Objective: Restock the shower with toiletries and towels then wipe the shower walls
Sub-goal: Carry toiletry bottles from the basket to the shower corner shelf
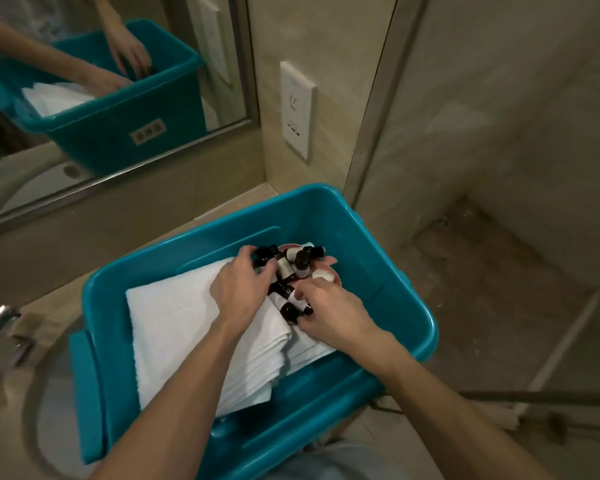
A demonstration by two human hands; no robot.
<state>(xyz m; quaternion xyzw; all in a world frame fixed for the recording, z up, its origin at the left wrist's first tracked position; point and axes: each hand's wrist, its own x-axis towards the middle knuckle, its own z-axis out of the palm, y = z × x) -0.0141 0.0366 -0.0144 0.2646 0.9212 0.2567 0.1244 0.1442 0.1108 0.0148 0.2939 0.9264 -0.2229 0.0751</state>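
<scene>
Left hand [239, 282] curls round small dark bottles [284, 268], right hand [326, 310] pinches one, atop folded white towels [194, 327] inside teal tub [395, 271] on desk [56, 292]; labels blurred, unreadable.

We've got a beige stone table [59, 299] with a round sink [56, 393] sunk in at left and a chrome tap [0, 327] behind the sink. A teal tub [378, 233] sits on the table, partly overhanging the sink.

Both forearms [194, 368] bare throughout; pale grey-blue garment [329, 459] at waist.
</scene>
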